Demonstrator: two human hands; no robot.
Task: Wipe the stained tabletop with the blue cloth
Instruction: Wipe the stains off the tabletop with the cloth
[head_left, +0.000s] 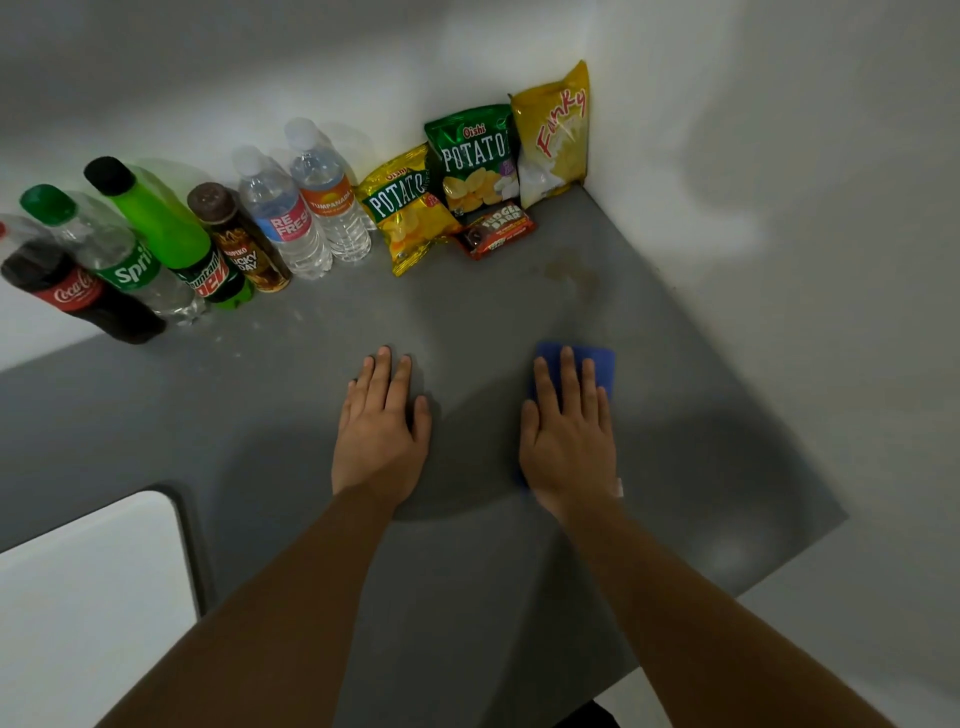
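One head-worn view looks steeply down — close over the grey tabletop (291, 395) corner.

We've got our right hand (569, 441) flat on the blue cloth (597, 364), left hand (382, 434) flat on the grey table (260, 415), stain (571, 275) just ahead.

- Coca-Cola bottle (78, 291), far left: "Coca-Cola"
- Sprite bottle (119, 260): "Sprite", partly cut
- green bottle (187, 244): "Mountain Dew"
- water bottle (288, 218): "REFRESH"
- yellow bag (405, 213) and green bag (475, 156): "Oishi POTATO"
- corner bag (556, 135): "Funky"
- red bar wrapper (498, 228): "FUDGEE BARR"
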